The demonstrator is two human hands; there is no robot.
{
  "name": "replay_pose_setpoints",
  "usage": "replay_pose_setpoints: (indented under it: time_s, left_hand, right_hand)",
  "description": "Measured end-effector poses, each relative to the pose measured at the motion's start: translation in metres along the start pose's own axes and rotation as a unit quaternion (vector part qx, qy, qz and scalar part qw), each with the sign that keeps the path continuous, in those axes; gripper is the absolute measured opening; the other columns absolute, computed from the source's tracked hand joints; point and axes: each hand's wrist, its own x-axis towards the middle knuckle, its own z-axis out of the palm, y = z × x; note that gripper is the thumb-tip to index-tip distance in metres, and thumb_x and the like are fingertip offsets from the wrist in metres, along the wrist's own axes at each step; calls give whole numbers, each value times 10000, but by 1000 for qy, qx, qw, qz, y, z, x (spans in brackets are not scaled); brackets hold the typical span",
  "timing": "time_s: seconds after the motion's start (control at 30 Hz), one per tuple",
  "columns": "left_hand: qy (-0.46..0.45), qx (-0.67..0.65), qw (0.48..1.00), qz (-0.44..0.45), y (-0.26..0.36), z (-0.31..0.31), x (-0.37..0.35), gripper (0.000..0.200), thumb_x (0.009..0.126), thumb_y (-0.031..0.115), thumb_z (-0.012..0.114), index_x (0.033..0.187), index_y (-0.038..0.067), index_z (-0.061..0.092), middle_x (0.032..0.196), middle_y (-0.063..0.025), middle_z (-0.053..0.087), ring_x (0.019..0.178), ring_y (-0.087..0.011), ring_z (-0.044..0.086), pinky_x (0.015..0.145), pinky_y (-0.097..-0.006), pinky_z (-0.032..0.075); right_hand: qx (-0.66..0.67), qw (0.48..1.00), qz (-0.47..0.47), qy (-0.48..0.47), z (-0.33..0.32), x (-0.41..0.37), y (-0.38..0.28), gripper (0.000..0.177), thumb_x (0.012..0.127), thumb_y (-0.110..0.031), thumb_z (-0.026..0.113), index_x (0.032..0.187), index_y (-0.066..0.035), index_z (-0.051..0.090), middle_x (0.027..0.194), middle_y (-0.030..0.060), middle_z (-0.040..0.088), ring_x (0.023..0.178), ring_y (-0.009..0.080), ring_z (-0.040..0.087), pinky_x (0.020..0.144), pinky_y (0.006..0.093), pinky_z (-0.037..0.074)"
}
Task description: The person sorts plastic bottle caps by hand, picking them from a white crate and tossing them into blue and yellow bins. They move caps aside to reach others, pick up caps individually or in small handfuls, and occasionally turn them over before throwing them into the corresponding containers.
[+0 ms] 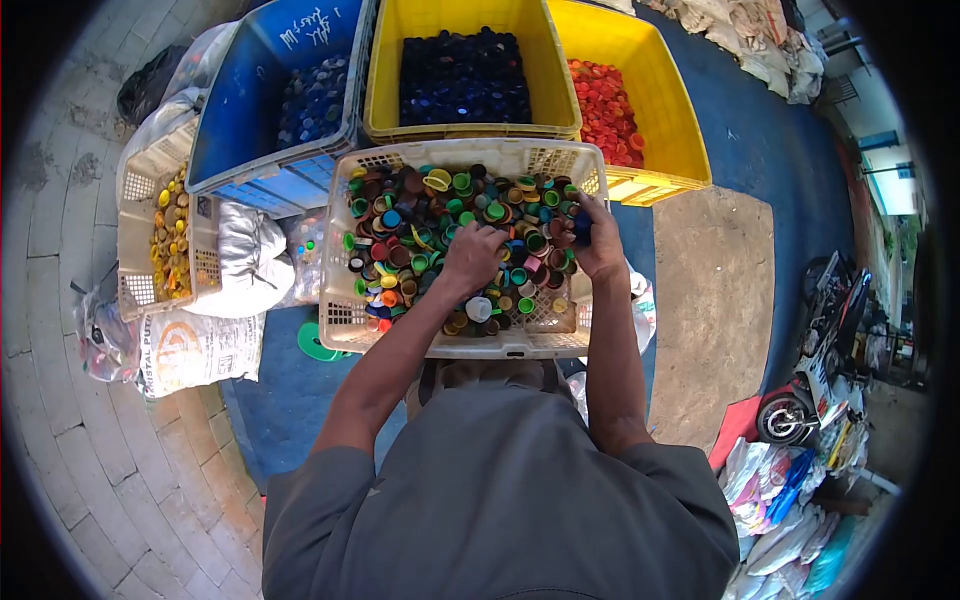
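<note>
A white plastic crate (460,347) in front of me holds a mixed heap of bottle caps (408,262), many of them green, brown and black. My left hand (474,260) is down in the middle of the heap, its fingers curled among the caps; whatever is under the fingertips is hidden. At the crate's right side, my right hand (602,245) is closed around a dark blue bottle cap (582,226). A white cap (479,309) lies close below my left hand.
Behind the crate stand a blue bin (235,130) with blue-grey caps, a yellow bin (390,60) with dark blue caps, and another yellow bin (660,90) with red caps. A basket (205,255) of yellow caps is at left. Sacks (200,355) and a motorcycle (800,400) stand around.
</note>
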Motion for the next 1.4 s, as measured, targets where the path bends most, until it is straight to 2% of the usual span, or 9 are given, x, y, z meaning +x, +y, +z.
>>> replay_pose_setpoints:
  time_s: [0.3, 0.57, 0.67, 0.87, 0.97, 1.07, 1.2, 1.33, 1.4]
  left_hand:
    - [-80, 61, 995, 4, 13, 55, 12, 359, 745, 53, 627, 1103, 77, 630, 971, -98, 672, 966, -295, 567, 796, -413, 435]
    - [-102, 32, 994, -12, -2, 41, 7, 296, 754, 60, 636, 1049, 49, 644, 944, -141, 672, 892, -314, 612, 775, -400, 480]
    - [-16, -144, 981, -132, -1, 9, 6, 214, 770, 80, 628, 975, 18, 636, 978, -161, 672, 876, -348, 631, 768, -452, 502]
    - [107, -365, 867, -321, -45, -22, -9, 366, 819, 177, 723, 1136, 25, 624, 1070, -127, 684, 828, -214, 672, 761, -330, 528]
    - [172, -308, 874, -335, -56, -34, -18, 393, 829, 182, 728, 1169, 28, 607, 1072, -106, 681, 814, -176, 658, 752, -306, 525]
    - [190, -287, 873, -346, -62, -40, -26, 353, 838, 166, 723, 1146, 31, 613, 1018, -81, 684, 832, -152, 643, 743, -287, 512]
    - [164, -301, 867, -361, -61, -45, -31, 268, 841, 139, 723, 1069, 23, 644, 957, -57, 683, 868, -126, 632, 764, -268, 498]
    - [146, -267, 901, -309, -50, -46, -42, 226, 823, 165, 726, 997, 31, 672, 885, -54, 698, 768, -137, 640, 702, -295, 503]
    - [82, -265, 914, -297, -43, -46, -46, 252, 815, 176, 729, 1011, 29, 666, 883, -60, 698, 776, -146, 643, 702, -291, 502]
  right_hand:
    - [31, 997, -42, 60, 18, -16, -8, 221, 960, -236, 545, 1064, -42, 565, 881, 43, 555, 686, 150, 550, 535, 287, 466]
    - [-186, 981, -37, 51, 6, 6, 18, 166, 923, -203, 632, 989, -59, 583, 695, -19, 520, 518, 69, 476, 442, 223, 387]
    - [-245, 968, -29, 42, 3, 11, 22, 145, 925, -163, 616, 997, -38, 596, 709, -13, 554, 489, 46, 465, 422, 198, 361]
    - [-303, 951, -44, 48, -15, 25, 35, 176, 901, -146, 615, 1034, -33, 639, 762, 30, 618, 591, 84, 546, 514, 238, 443]
    - [-558, 823, -92, 58, -18, 26, 38, 200, 844, -161, 642, 1002, -46, 688, 797, 125, 668, 689, 186, 644, 607, 318, 513]
    - [-793, 606, -60, 5, 21, 4, 40, 233, 801, -194, 644, 977, -61, 719, 852, 215, 677, 821, 293, 686, 689, 377, 541]
    - [-881, 452, -111, -78, 8, 15, 75, 166, 827, -155, 584, 838, -57, 717, 808, 180, 692, 762, 337, 691, 622, 422, 547]
    - [-900, 383, -167, -124, -4, 23, 96, 175, 811, -115, 558, 741, -42, 701, 727, 162, 680, 712, 336, 689, 585, 432, 539]
    - [-891, 401, -174, -121, -5, 25, 100, 176, 809, -110, 551, 741, -42, 699, 735, 168, 679, 714, 341, 688, 589, 439, 538]
